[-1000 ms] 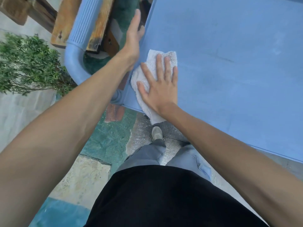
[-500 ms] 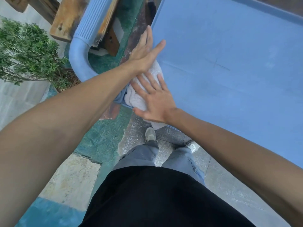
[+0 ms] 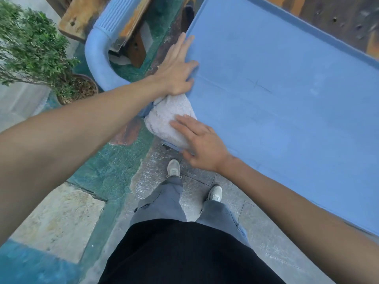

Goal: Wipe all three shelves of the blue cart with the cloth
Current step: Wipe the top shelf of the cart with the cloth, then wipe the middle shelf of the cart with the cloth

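Far left, a potted shrub [image 3: 34, 50] is standing on the paving, and just right of it the cart's ribbed blue handle [image 3: 102, 46] is curving down toward the top shelf [image 3: 276, 95]. The left hand [image 3: 176, 70] is lying flat along the shelf's left rim, fingers straight and pointing away from the person — a released grip, bracing the cart and not taking hold of anything. Directly below it, toward the person, the white cloth [image 3: 168, 117] is sitting bunched on the near-left corner of the shelf, its lower part drooping over the edge. The right hand [image 3: 202, 142] is pressing on the cloth's right side with fingers extended and spread; it is not clenching, only bearing down flat. So the cloth is lying between the two hands, touching or nearly touching both, but the right one is the hand working it. The relation that matters: the whole unwiped-looking stretch of shelf is running to the right and away from the cloth, its long axis heading toward the upper right. Judging from that, the coming stroke is likely calling for a push rightward along the shelf's length. The two lower shelves are not showing in this view — presumably waiting.
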